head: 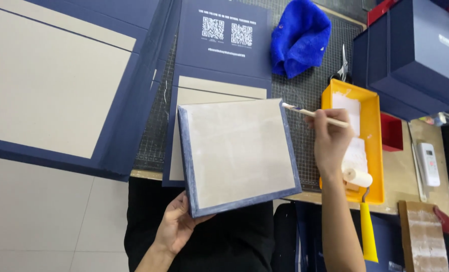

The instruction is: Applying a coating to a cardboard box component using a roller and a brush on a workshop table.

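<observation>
A: Left hand (176, 224)?
B: At 6 o'clock of frame. Fingers curled under the near-left corner of a grey board panel (238, 153) with navy wrapped edges, thumb on the edge. Firm grip, held tilted above the lap.

A: Right hand (329, 138)?
B: At 3 o'clock of the panel. Fingers closed round a thin wooden-handled brush (315, 114), pinch grip. Brush tip just at the panel's upper-right corner, touching or nearly so; cannot tell which.

A: Panel state?
B: Grey face up, slight whitish sheen across it. Sits over the front edge of the dark grid cutting mat (305, 93).

A: Surroundings?
B: Yellow tray (375, 151) at 3 o'clock, just beyond the right hand, white paste inside. White foam roller (358, 177) with yellow handle resting on the tray's near end. Blue cloth (300, 38) at 12 to 1 o'clock. Scissors (343, 65) just right of the cloth. Navy boxes (416, 55) stacked at 2 o'clock. Large navy cover with grey boards (53, 80) at 10 o'clock, lying flat. Second navy cover (222, 45) at 12 o'clock, partly under the panel. Small red box (391, 132) right of the tray. White remote-like device (428, 163) at 3 o'clock, far right.
</observation>
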